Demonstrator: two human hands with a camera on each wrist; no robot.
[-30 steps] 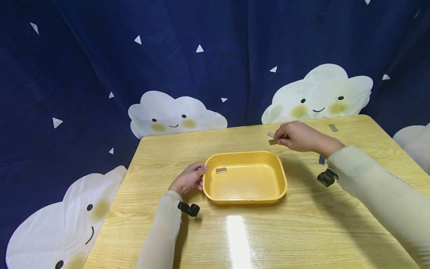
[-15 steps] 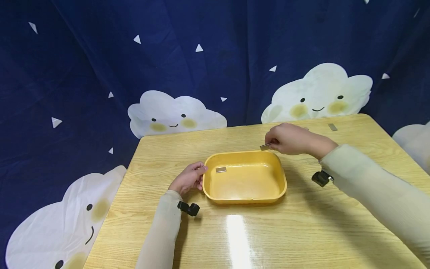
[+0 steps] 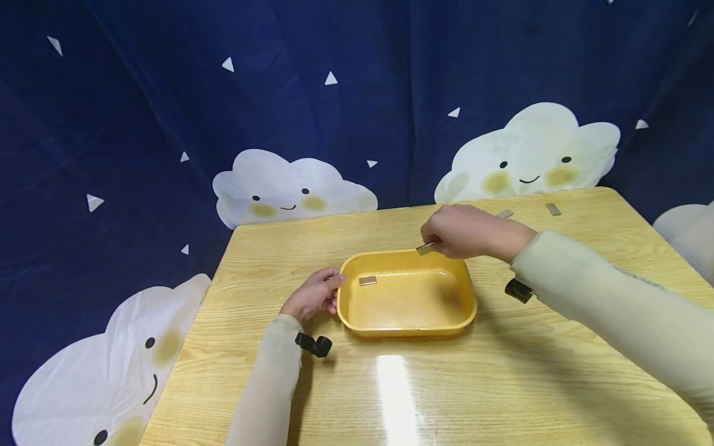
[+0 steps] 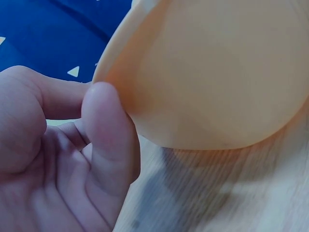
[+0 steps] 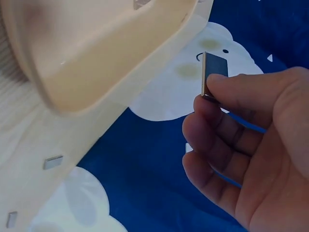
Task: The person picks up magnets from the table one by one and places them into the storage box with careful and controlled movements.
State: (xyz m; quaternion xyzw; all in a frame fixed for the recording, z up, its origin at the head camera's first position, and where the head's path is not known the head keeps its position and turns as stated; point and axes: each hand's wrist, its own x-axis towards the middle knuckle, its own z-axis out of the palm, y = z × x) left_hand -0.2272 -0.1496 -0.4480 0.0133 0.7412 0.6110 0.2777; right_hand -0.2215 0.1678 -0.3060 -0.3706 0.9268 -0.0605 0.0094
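Note:
A yellow plastic tray (image 3: 407, 310) stands on the wooden table. My left hand (image 3: 313, 296) pinches its left rim; in the left wrist view the thumb (image 4: 104, 111) presses against the tray's edge. Over the far right rim, my right hand (image 3: 460, 231) holds a small flat rectangular metallic piece (image 3: 425, 248) by thumb and fingers. In the right wrist view this thin piece (image 5: 216, 67) shows a dark face and a pale edge. A similar metallic piece (image 3: 367, 280) lies inside the tray, near its left end.
Two more metallic pieces, one greyish (image 3: 553, 209) and one partly behind the right arm (image 3: 504, 214), lie at the table's far right. A dark blue curtain (image 3: 334, 37) with clouds hangs behind the table (image 3: 474, 384). Black wrist cameras sit under both sleeves.
My right hand has moved left and slightly toward me with the metallic piece, from beyond the tray's right corner to over its far rim. The left hand and tray have stayed put.

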